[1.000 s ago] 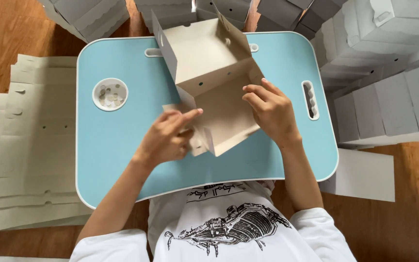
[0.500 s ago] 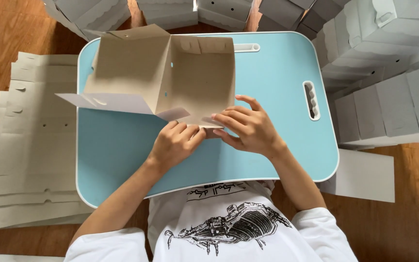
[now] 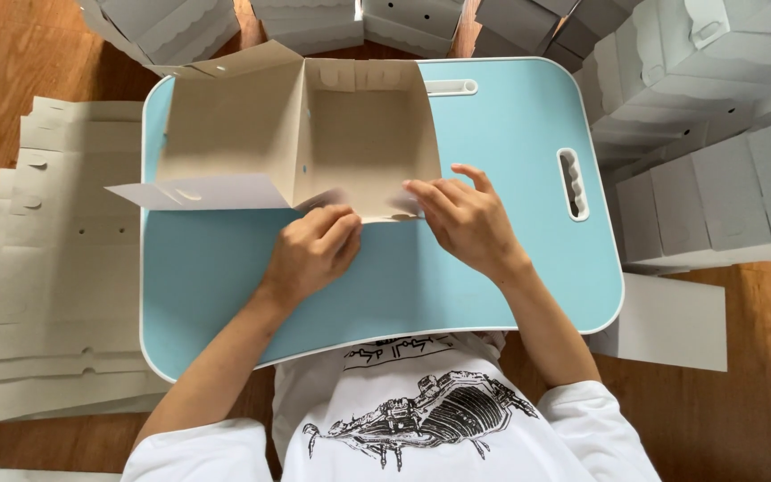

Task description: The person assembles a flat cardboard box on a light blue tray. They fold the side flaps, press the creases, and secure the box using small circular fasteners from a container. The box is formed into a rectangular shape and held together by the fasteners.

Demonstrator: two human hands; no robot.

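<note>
Two hands at the near edge of a half-folded cardboard box (image 3: 350, 143) lying open on its side on a light-blue lap table (image 3: 510, 152): left hand (image 3: 314, 250) curled, fingertips pressed together against the lower flap, right hand (image 3: 461, 219) with fingers extended close together, pinching the same flap edge. Beside the table on the left, a stack of flat cardboard blanks (image 3: 46, 295) on the wooden floor (image 3: 760, 419); along the top and right, piled grey finished boxes (image 3: 716, 116), well apart from both hands.

Half-folded tan cardboard box (image 3: 332, 147), open side up
</note>
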